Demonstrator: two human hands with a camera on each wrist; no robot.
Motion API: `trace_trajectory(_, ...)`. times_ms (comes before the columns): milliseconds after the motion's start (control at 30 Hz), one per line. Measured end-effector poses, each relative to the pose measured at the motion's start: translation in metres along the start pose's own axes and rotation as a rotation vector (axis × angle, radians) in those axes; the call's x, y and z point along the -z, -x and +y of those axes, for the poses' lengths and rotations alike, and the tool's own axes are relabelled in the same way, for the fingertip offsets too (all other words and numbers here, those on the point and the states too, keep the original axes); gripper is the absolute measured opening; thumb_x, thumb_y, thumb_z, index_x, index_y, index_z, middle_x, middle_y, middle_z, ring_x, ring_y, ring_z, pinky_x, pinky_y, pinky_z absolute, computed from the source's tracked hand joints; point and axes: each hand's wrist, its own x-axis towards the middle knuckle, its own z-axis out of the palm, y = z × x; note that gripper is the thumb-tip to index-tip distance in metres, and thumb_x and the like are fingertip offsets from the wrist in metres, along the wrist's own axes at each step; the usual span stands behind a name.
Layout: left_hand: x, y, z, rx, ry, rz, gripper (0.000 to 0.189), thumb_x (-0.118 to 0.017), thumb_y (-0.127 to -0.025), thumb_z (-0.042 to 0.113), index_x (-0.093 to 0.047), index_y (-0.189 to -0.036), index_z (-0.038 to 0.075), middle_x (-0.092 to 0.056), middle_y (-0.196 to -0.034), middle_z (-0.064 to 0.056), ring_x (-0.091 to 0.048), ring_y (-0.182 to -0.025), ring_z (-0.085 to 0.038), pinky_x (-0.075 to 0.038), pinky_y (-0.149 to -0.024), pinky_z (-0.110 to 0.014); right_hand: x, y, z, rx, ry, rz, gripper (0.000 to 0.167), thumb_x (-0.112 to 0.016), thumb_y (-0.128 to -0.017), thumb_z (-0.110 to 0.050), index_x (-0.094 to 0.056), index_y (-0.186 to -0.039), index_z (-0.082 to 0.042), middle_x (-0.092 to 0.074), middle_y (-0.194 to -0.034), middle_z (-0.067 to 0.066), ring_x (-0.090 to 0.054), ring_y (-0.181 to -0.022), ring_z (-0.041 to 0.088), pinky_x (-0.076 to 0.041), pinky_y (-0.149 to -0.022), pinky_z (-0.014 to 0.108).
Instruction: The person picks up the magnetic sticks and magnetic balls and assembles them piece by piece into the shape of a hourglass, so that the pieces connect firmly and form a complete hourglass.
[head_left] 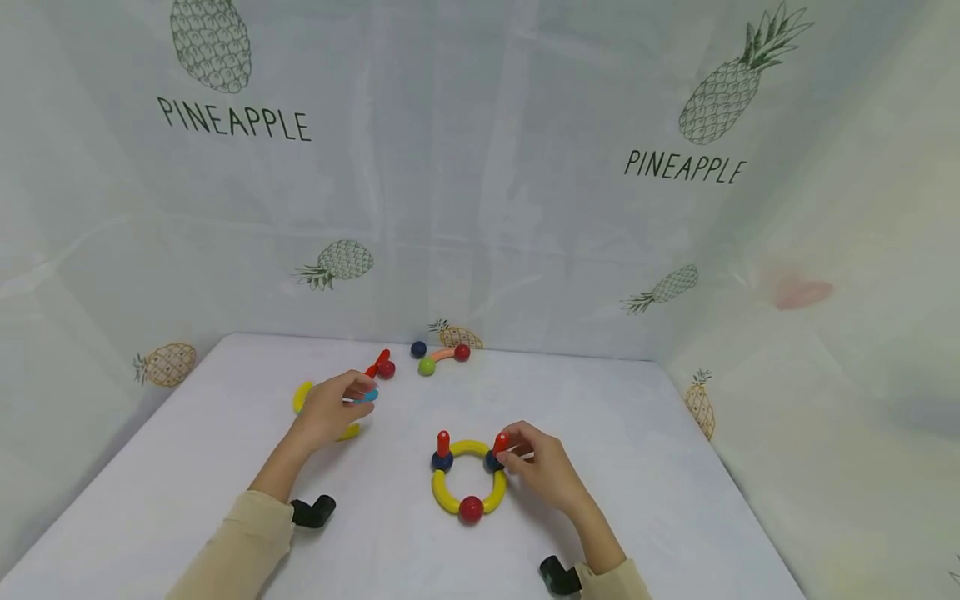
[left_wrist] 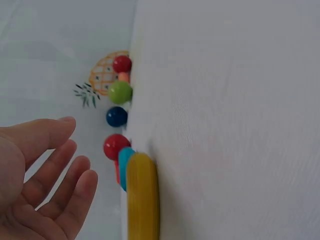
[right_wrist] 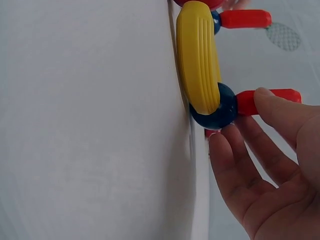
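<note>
A ring of yellow curved sticks (head_left: 445, 493) lies on the table, joined by a red ball (head_left: 471, 509) and two dark blue balls (head_left: 442, 461). One red stick (head_left: 443, 443) stands upright on the left blue ball. My right hand (head_left: 542, 467) pinches a second red stick (right_wrist: 289, 95) with thumb and fingers, at the right blue ball (right_wrist: 226, 107). My left hand (head_left: 330, 410) hovers with relaxed fingers over loose pieces, holding nothing in the left wrist view. Near its fingers are a light blue piece (head_left: 368, 397) and yellow curved sticks (head_left: 302, 397), partly hidden by the hand.
Toward the back edge lie a red stick (head_left: 383, 357), a red ball (head_left: 386, 369), a dark blue ball (head_left: 418, 349), and an orange curved stick (head_left: 443, 354) between a green ball (head_left: 427, 367) and another red ball (head_left: 462, 352). A pineapple-print curtain (head_left: 465, 208) hangs behind the table.
</note>
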Motion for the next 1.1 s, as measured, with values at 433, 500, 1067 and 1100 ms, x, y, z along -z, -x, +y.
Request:
trace_trajectory(433, 0.003, -0.022, -0.022, 0.038, -0.156, -0.089, 0.035, -0.075, -0.097, 0.01, -0.067, -0.131, 0.004, -0.071, -0.127, -0.019, -0.064, -0.117, -0.038, -0.056, -0.102, -0.055, -0.001, 0.0, 0.001, 0.005, -0.002, -0.002, 0.02, -0.077, -0.1, -0.022, -0.068, -0.118, -0.02, -0.076, -0.108, -0.004, -0.072, -0.096, 0.017, -0.06, -0.083, 0.026)
trace_trajectory(500, 0.001, -0.023, -0.025, 0.046, -0.177, -0.101, 0.034, -0.076, -0.096, 0.009, -0.067, -0.129, 0.005, -0.072, -0.124, -0.018, -0.065, -0.114, -0.036, -0.056, -0.102, -0.054, -0.001, 0.001, 0.002, 0.002, 0.0, -0.004, 0.02, -0.077, -0.1, -0.023, -0.068, -0.118, -0.02, -0.076, -0.108, -0.004, -0.072, -0.096, 0.016, -0.06, -0.083, 0.026)
trace_trajectory(1067, -0.011, -0.016, 0.006, 0.0, -0.115, -0.08, 0.047, -0.076, -0.096, 0.007, -0.062, -0.142, 0.007, -0.071, -0.117, -0.01, -0.067, -0.107, -0.029, -0.06, -0.096, -0.047, -0.001, 0.002, 0.003, 0.006, 0.01, 0.032, 0.019, -0.076, -0.1, -0.021, -0.067, -0.117, -0.019, -0.076, -0.106, -0.002, -0.072, -0.094, 0.017, -0.061, -0.081, 0.025)
trace_trajectory(1100, -0.012, -0.014, 0.009, -0.003, -0.101, -0.075, 0.048, -0.076, -0.096, 0.007, -0.062, -0.142, 0.009, -0.071, -0.116, -0.009, -0.067, -0.108, -0.028, -0.06, -0.096, -0.047, -0.001, 0.002, 0.003, 0.005, 0.015, 0.036, 0.019, -0.076, -0.1, -0.021, -0.067, -0.117, -0.019, -0.076, -0.106, -0.002, -0.072, -0.093, 0.017, -0.061, -0.081, 0.025)
